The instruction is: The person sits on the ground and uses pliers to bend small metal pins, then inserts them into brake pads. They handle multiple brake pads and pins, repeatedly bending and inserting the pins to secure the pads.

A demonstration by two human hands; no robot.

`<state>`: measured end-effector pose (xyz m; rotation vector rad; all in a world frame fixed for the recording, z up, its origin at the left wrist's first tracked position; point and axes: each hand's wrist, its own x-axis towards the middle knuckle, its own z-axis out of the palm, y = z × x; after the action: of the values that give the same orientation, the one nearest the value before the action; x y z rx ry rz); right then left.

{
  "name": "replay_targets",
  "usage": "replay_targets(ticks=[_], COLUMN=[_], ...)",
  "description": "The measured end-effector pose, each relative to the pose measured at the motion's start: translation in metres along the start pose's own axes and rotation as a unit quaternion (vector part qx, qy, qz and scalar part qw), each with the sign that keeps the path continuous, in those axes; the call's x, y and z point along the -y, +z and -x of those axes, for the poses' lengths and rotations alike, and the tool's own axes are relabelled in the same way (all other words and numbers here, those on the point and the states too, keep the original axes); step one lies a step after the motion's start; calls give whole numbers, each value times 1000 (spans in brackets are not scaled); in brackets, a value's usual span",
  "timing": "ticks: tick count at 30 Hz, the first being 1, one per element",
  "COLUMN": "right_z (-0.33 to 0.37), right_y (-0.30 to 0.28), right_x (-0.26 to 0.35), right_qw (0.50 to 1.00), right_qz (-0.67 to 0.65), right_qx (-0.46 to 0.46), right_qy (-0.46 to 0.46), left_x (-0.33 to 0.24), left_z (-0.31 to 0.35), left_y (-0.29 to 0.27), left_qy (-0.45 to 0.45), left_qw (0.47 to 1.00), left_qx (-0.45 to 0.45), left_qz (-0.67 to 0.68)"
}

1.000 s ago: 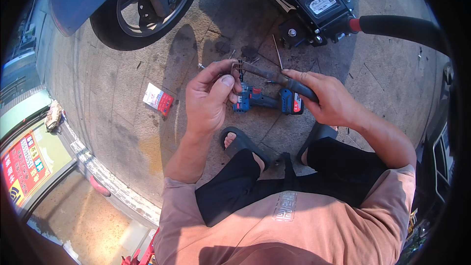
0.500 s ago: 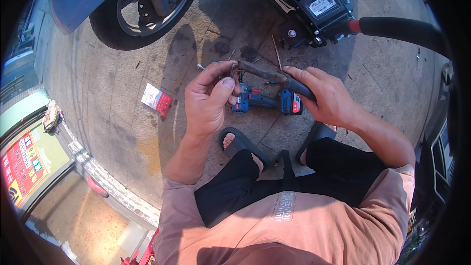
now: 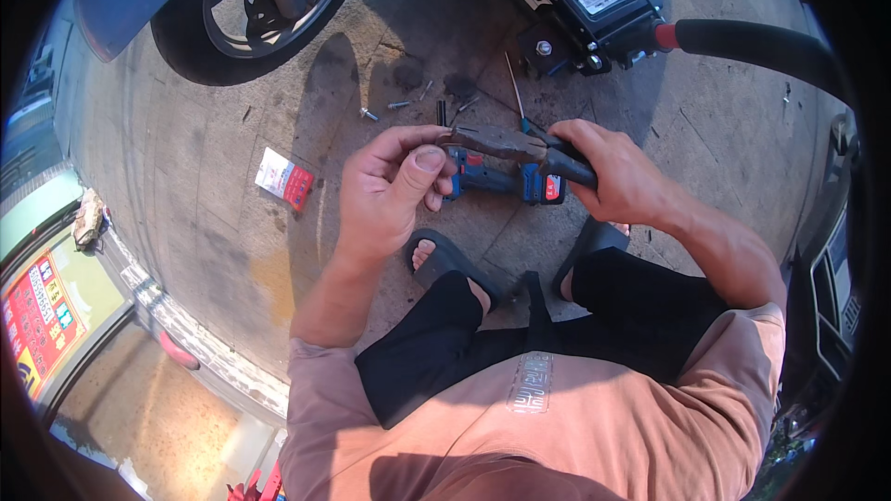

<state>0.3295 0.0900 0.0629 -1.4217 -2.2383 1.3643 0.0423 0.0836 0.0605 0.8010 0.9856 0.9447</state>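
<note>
A pair of worn dark pliers (image 3: 501,141) lies across the gap between my hands, jaws pointing left. My right hand (image 3: 617,167) is wrapped round their dark handles, which stand slightly apart. At the jaw tips, my left hand (image 3: 390,187) is closed in a pinch of thumb and forefinger. Whatever small piece it holds is too hidden to name. Below the pliers, a blue and black cordless driver (image 3: 492,178) lies on the paving, partly covered by my left fingers and the pliers. Just beyond my right hand lies a thin screwdriver (image 3: 514,83).
Several loose bolts (image 3: 369,115) lie beyond my left hand. A red and white packet (image 3: 283,178) is on the ground to the left. Farther off stand a wheel (image 3: 200,51) and a black metal unit (image 3: 566,19) with a thick black bar (image 3: 742,44). My sandalled feet (image 3: 455,264) are close.
The pliers have turned, showing the broad side of their jaws and more of both handles. My left hand stays pinched at the tips. The whole view has shifted slightly.
</note>
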Motion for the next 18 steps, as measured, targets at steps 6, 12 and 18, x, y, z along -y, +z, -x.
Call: replay_targets(ticks=[6,12,18], right_z=[0,10,11], right_y=[-3,-21,-50], right_x=[-1,5,20], right_qw=[999,989,974], right_qz=[48,145,214], right_qx=[11,38,66], right_qy=[5,4,-45], left_x=[6,14,22], left_z=[3,13,27], left_y=[-7,-11,-11], left_qy=[-33,-107,-105], left_qw=[999,987,981], left_qx=[20,69,81], left_qz=[37,103,141])
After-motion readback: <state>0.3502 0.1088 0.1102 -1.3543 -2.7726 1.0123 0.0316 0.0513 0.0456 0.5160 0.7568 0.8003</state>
